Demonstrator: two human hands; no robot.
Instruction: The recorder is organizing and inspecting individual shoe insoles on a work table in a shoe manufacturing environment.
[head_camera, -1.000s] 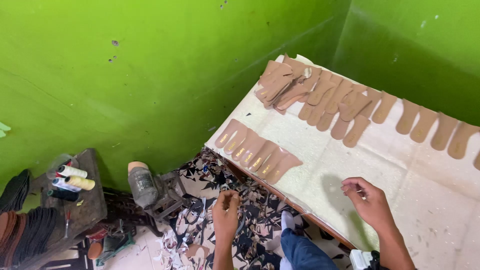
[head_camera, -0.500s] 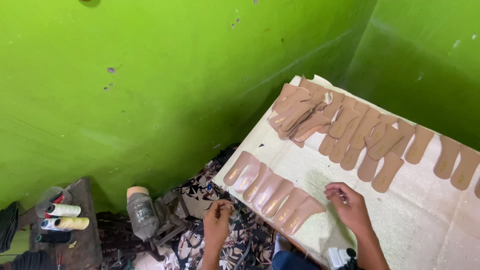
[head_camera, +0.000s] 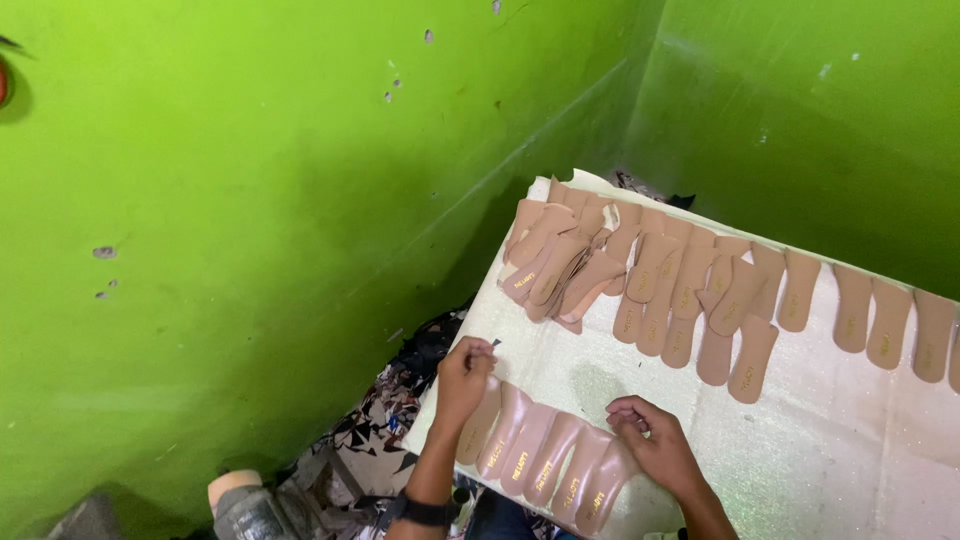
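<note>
Lying overlapped at 6 o'clock on the white glittery board (head_camera: 800, 450): a row of tan, smooth, tongue-shaped insoles (head_camera: 545, 455). Hovering at that row's 10 o'clock end: left hand (head_camera: 463, 380), wrist bent, fingers pinching a small dark scrap (head_camera: 495, 343). Resting at 3 o'clock of the row: right hand (head_camera: 650, 445), fingers curling together. Spreading at 12 o'clock: a larger insole pile (head_camera: 640, 270).
</note>
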